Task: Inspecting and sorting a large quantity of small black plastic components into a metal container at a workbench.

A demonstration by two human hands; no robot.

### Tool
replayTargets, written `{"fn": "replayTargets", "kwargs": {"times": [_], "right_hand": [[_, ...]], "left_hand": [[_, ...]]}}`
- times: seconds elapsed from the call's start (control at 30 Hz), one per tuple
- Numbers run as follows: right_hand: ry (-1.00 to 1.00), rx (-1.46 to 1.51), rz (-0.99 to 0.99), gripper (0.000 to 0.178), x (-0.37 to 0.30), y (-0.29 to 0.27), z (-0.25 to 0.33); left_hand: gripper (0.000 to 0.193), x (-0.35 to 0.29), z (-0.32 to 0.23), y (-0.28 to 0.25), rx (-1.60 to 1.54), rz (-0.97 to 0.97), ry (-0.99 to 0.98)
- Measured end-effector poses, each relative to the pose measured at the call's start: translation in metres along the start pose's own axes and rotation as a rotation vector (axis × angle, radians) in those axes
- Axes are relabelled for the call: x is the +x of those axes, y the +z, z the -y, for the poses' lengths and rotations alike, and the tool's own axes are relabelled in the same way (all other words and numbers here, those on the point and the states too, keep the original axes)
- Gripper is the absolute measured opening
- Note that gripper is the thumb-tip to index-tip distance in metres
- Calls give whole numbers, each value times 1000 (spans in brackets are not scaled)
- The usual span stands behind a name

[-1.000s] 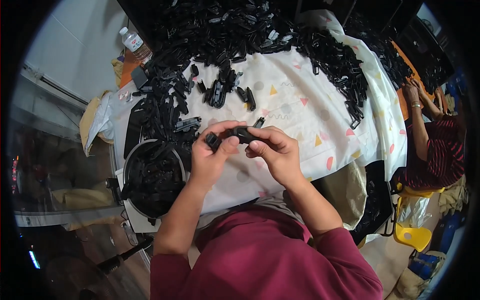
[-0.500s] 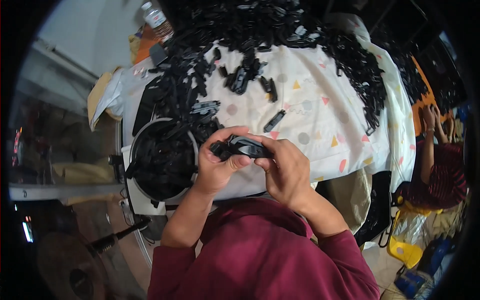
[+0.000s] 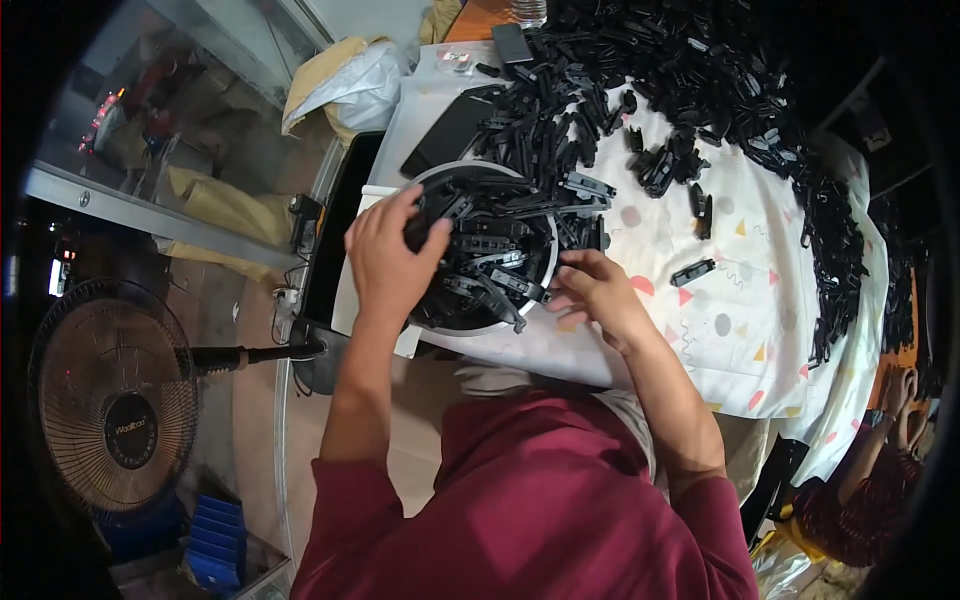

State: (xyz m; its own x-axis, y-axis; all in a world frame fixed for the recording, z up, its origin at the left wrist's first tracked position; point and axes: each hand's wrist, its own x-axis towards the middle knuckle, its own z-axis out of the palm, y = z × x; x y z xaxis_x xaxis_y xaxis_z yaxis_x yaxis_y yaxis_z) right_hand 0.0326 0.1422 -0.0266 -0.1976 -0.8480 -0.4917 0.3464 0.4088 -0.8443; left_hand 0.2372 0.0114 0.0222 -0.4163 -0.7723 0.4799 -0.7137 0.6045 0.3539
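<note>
A round metal-rimmed basin stands at the table's left side, heaped with black plastic clip-like parts, some with grey faces. Over its left side hangs my left hand, thumb and forefinger apart; dark parts show in the gap, and I see none gripped. My right hand is at the basin's right rim, its fingers loosely bent and apart, with nothing clearly held. Several loose parts lie on the patterned white cloth, among them a single one to the right of my right hand.
A large pile of black parts curves along the table's back and right. A dark flat panel lies behind the basin, with a plastic bag farther left. A fan stands at left. Another person's hands show at far right.
Both hands, together on a black clip-like part before, are now apart and farther left. The left is over the basin, the right by its rim. The view has swung left.
</note>
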Motion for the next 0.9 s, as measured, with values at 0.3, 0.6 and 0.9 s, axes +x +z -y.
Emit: {"fn": "replayTargets", "kwargs": {"times": [0.3, 0.6, 0.9], "right_hand": [[-3, 138, 53, 49, 15, 46, 18], [-125, 255, -47, 46, 3, 34, 31], [-232, 198, -201, 47, 2, 8, 60]], "left_hand": [[74, -1, 27, 26, -808, -87, 43], [82, -6, -10, -9, -742, -370, 355], [28, -91, -53, 63, -314, 416, 692]]}}
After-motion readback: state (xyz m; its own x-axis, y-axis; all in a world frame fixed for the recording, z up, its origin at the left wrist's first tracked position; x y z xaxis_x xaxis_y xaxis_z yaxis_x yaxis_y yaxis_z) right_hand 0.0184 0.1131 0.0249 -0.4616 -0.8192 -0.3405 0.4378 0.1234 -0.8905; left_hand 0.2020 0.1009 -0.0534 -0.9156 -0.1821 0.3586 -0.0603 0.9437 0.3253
